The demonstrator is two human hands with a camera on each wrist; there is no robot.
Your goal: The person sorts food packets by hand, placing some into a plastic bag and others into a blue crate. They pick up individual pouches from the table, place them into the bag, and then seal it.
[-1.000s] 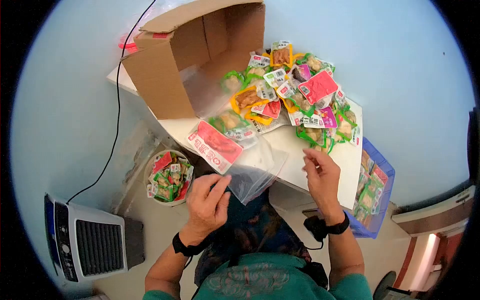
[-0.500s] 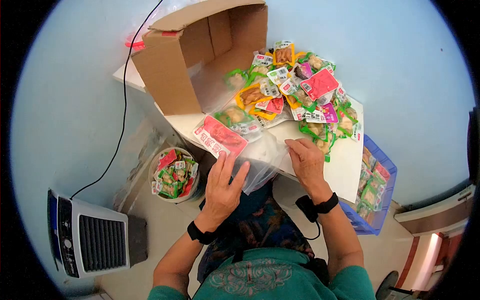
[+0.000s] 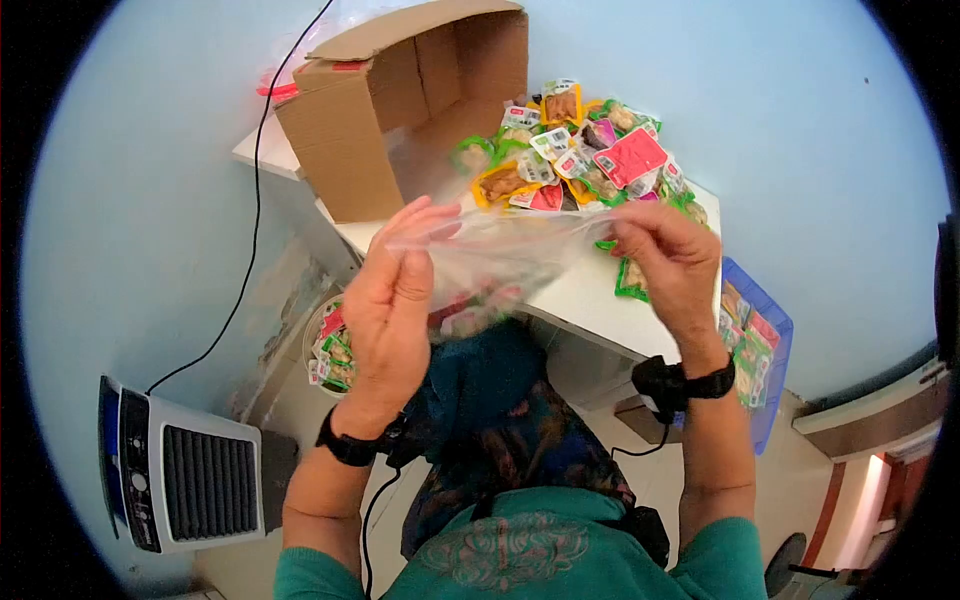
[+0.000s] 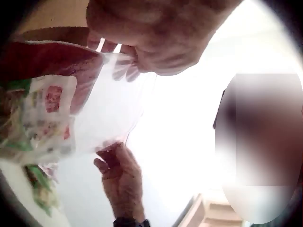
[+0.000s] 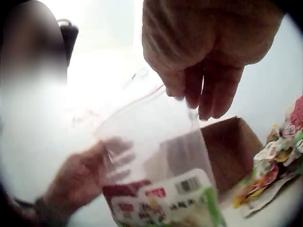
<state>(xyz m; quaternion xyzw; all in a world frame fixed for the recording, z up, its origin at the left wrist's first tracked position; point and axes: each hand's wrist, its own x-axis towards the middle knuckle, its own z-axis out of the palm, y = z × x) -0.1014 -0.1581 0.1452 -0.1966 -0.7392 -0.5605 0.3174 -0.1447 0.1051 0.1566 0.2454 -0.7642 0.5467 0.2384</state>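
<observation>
above a white table heaped with glossy snack packets, a clear, crinkled plastic bag hangs in the air, sealed pouches sagging in its bottom. left hand and right hand each pinch its top edge.

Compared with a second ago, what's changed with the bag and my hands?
Left hand and right hand took hold of the clear bag by its top edge and lifted it off the table; the big red packet now sits inside it. Cardboard box and packet pile stayed put.
</observation>
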